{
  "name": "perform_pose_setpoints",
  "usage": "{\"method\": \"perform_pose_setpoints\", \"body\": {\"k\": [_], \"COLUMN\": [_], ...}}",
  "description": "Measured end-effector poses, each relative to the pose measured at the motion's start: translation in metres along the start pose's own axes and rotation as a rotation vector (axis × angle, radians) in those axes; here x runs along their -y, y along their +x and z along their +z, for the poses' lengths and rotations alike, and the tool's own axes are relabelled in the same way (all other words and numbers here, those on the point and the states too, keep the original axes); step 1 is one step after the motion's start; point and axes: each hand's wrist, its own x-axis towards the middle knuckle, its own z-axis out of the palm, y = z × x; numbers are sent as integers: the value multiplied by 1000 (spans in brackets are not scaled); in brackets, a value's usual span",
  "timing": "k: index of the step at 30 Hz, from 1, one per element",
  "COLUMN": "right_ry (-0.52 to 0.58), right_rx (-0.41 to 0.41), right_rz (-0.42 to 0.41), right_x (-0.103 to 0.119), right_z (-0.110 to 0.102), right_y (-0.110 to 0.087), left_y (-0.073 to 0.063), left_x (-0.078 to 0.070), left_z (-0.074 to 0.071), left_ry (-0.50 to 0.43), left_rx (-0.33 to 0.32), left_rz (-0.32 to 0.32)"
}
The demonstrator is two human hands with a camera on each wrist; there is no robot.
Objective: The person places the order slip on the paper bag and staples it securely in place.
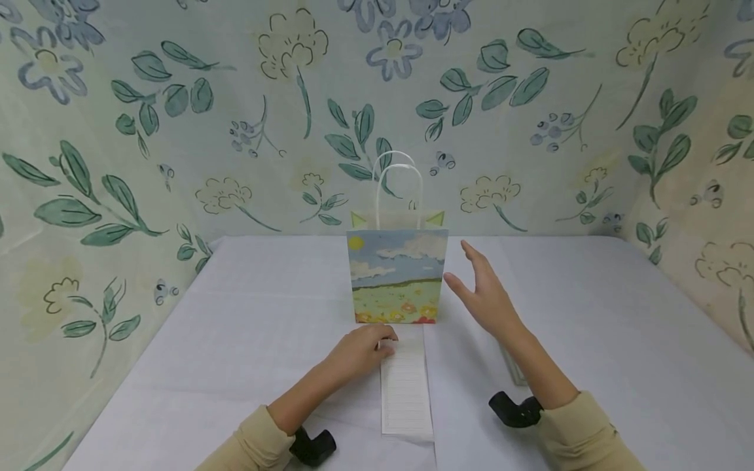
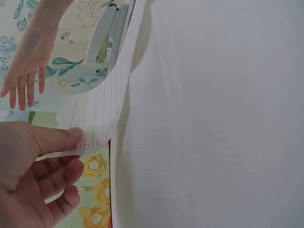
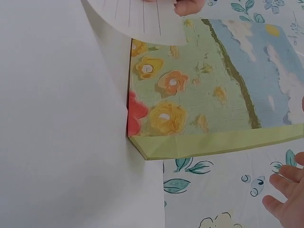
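Fingers (image 2: 72, 172) of my left hand (image 1: 356, 353) pinch paper (image 1: 406, 399); my right hand (image 1: 487, 299) hovers, spread, seemingly just off the bag (image 1: 397, 275).

Paper strip (image 1: 405, 392) in the left fingers (image 2: 64, 179): white, ruled with thin dark lines, small outlined squares at the line ends
Bag (image 1: 396, 294) just beyond the left fingers: painted landscape; blue sky, cream clouds, yellow sun, olive-brown horizon, light green field
Painted flowers (image 3: 167, 118), low on the bag: yellow and orange with pale centres, plus red toward the right fingers (image 1: 478, 260)
Bag side (image 3: 213, 144) facing the right fingers: plain yellow-green
Handles (image 1: 400, 166), above both hands' fingers: white
Surface (image 1: 265, 301) under the fingers: plain white
Backdrop (image 1: 247, 170) behind the fingers: off-white; blue-violet flowers, teal-green leaves, pale yellow blossoms, dark outlines
Sleeves (image 1: 257, 439): plain beige
Wrist pieces (image 1: 316, 449): black
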Motion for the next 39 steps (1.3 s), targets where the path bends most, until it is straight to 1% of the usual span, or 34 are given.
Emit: {"method": "perform_pose_setpoints", "body": {"k": [6,12,15,20,24,31,39], "right_ry": [9,35,44,58,65,65,67], "right_rx": [5,7,11,19,26,42,37], "right_rz": [-26,-50,-44,-22,-25,-27,-31], "right_x": [4,7,9,12,15,17,19], "right_z": [0,2,3,3,3,2,3], "right_y": [5,8,10,13,16,19,22], "left_y": [2,2,3,4,6,8,10], "left_x": [3,2,3,4,4,3,0], "left_z": [-4,-9,-11,-14,-18,-23,-29], "left_ry": [-50,-71,-78,-64,-60,-60,-59], "left_rx": [-50,-111,-145,-207,-245,-281,-313], "left_rz": [-9,30,46,76,102,112,122]}}
